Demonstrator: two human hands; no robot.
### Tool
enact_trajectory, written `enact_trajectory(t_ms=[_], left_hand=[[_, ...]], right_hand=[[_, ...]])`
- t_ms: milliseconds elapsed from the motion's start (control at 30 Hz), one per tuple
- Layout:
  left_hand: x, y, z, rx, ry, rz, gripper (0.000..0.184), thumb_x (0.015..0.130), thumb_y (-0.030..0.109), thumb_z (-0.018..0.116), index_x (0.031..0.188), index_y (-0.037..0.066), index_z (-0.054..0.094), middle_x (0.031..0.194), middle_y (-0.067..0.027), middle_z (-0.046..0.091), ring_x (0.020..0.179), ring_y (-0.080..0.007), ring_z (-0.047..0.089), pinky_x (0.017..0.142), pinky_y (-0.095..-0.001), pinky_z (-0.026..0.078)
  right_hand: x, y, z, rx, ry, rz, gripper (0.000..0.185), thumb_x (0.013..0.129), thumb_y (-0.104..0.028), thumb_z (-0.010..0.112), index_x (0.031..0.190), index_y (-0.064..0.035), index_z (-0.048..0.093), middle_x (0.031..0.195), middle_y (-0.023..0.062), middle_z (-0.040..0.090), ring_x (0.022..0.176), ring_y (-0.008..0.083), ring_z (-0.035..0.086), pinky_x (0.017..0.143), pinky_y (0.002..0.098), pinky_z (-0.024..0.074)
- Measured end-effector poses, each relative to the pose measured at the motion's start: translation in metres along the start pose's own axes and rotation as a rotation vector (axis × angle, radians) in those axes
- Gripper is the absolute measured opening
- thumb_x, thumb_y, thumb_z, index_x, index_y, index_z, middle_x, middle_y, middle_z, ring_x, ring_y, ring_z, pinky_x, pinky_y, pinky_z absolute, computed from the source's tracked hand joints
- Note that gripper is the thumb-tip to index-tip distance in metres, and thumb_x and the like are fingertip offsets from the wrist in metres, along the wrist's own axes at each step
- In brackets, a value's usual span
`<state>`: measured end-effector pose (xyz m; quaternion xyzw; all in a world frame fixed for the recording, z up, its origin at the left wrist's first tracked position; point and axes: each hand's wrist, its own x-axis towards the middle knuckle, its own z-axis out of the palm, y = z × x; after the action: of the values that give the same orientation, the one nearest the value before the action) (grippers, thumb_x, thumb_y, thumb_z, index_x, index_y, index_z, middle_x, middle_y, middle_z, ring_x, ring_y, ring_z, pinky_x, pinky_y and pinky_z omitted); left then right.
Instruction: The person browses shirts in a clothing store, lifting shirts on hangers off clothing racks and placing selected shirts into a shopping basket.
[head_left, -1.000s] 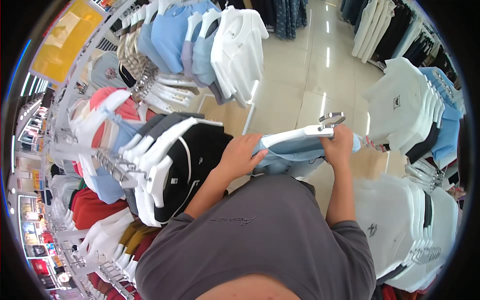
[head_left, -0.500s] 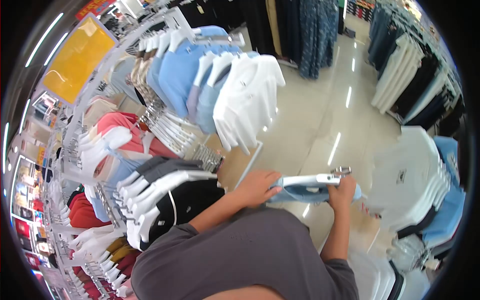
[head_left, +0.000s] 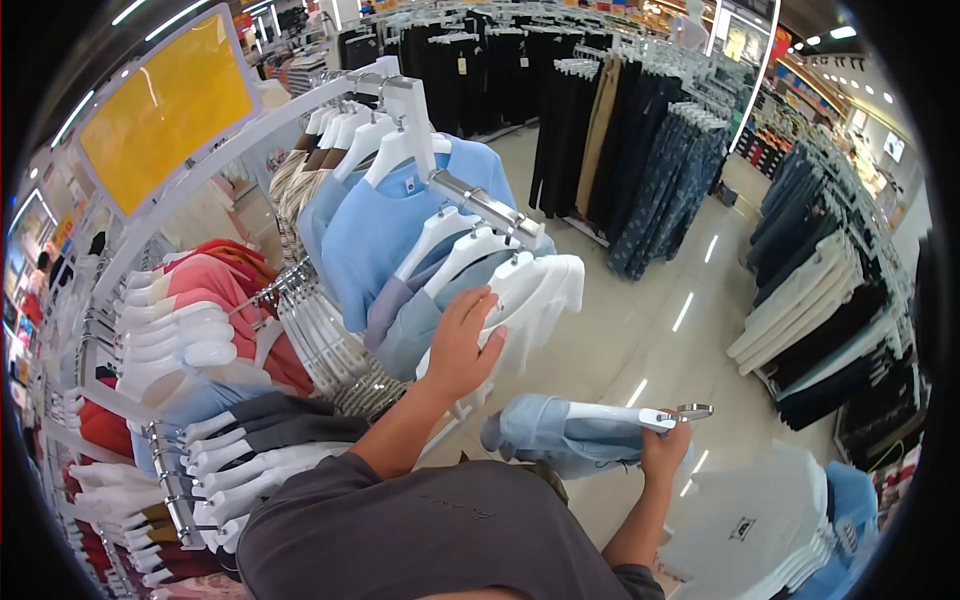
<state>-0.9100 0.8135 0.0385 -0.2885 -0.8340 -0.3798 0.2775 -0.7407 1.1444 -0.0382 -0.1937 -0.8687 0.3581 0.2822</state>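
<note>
While the right hand has its fingers closed around one white clothes hanger beside its single metal hook, one pale-blue garment hangs leftward of those fingers. The left hand, forearm stretched forward, spreads its thumb from its fingers over the endmost white top. Beyond them is one yellow signboard.

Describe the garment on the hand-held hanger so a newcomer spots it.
Find the glossy floor between the clothes racks. Low over it, the right hand grips a white hanger carrying a light-blue garment. Unlike the blue tops hanging nearby, this one is off the clothes racks.
</note>
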Motion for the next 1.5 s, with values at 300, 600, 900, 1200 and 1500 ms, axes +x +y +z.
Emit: enact_trajectory(t_ms=[300, 600, 900, 1200, 1500], left_hand=[[0.021, -0.02, 0.019, 0.208, -0.262, -0.487, 0.051, 0.09, 0.032, 0.06, 0.131, 0.003, 0.051, 0.114, -0.0215, 0.064, 0.104, -0.0386, 0.062, 0.087, -0.0482, 0.048], [0.066, -0.01, 0.049, 0.262, -0.267, -0.749, 0.05, 0.088, 0.043, 0.062, 0.124, 0.008, 0.058, 0.107, -0.0175, 0.068, 0.1, -0.0373, 0.064, 0.084, -0.0467, 0.049], [0.078, 0.023, 0.044, 0.148, -0.104, -0.9, 0.044, 0.085, 0.042, 0.07, 0.114, 0.008, 0.068, 0.099, -0.0158, 0.07, 0.093, -0.0349, 0.066, 0.08, -0.0419, 0.049], [0.046, 0.052, 0.041, 0.183, -0.12, -0.893, 0.044, 0.086, 0.039, 0.069, 0.115, 0.007, 0.066, 0.098, -0.0164, 0.068, 0.093, -0.0359, 0.064, 0.079, -0.0418, 0.048], [0.042, 0.066, 0.029, 0.308, -0.265, -0.881, 0.034, 0.085, 0.032, 0.066, 0.106, 0.005, 0.066, 0.094, -0.0151, 0.065, 0.091, -0.0359, 0.062, 0.078, -0.0426, 0.048]], right_hand=[[0.137, 0.001, 0.068, 0.064, -0.222, -0.165, 0.024, 0.066, -0.008, 0.077, 0.086, -0.0039, 0.065, 0.088, 0.0126, 0.062, 0.091, 0.035, 0.057, 0.081, 0.0439, 0.0448], [0.238, -0.011, 0.115, 0.121, -0.276, -0.553, 0.029, 0.065, -0.003, 0.07, 0.093, -0.005, 0.065, 0.094, 0.0128, 0.062, 0.092, 0.0335, 0.058, 0.082, 0.0414, 0.0455], [0.306, 0.0, 0.134, 0.197, -0.511, -0.585, 0.024, 0.067, -0.004, 0.07, 0.09, -0.0026, 0.065, 0.087, 0.0139, 0.062, 0.085, 0.0334, 0.06, 0.075, 0.0414, 0.0469], [0.331, -0.033, 0.157, 0.21, -0.59, -0.778, 0.027, 0.065, -0.002, 0.069, 0.091, 0.0015, 0.066, 0.081, 0.0178, 0.064, 0.082, 0.0346, 0.063, 0.075, 0.0394, 0.047], [0.337, -0.06, 0.155, 0.279, -0.741, -0.835, 0.031, 0.07, -0.004, 0.071, 0.1, -0.0003, 0.067, 0.09, 0.0158, 0.064, 0.088, 0.0335, 0.061, 0.079, 0.0398, 0.0463]])
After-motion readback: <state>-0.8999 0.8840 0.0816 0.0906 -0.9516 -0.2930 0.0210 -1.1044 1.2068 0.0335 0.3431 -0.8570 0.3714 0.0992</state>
